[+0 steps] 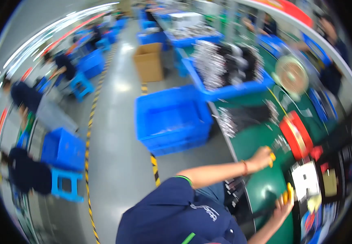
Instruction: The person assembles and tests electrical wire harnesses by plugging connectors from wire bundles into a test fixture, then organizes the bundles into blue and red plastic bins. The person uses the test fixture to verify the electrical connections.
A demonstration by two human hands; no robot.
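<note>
My left hand [260, 160] is held over the green work surface [261, 185], its fingers curled together with yellow covers on the tips. Closer to me, my right hand [283, 206] has yellow-covered fingers pressed close together. Blur hides what either hand holds, if anything. A dark strip [264, 212] runs from the table edge toward my right hand; whether it is gripped I cannot tell. Beyond my left hand lie small silvery pieces [281, 143] and a red bin [296, 136]. Farther off lies a bundle of black cables [251, 116] with silvery ends.
A blue tray [220, 94] of bundled cables sits at the table's far part, beside a fan [292, 76]. Stacked blue crates [172, 122] and a cardboard box [148, 63] stand on the floor at left. White and dark items [306, 179] lie at right. Other people work across the aisle.
</note>
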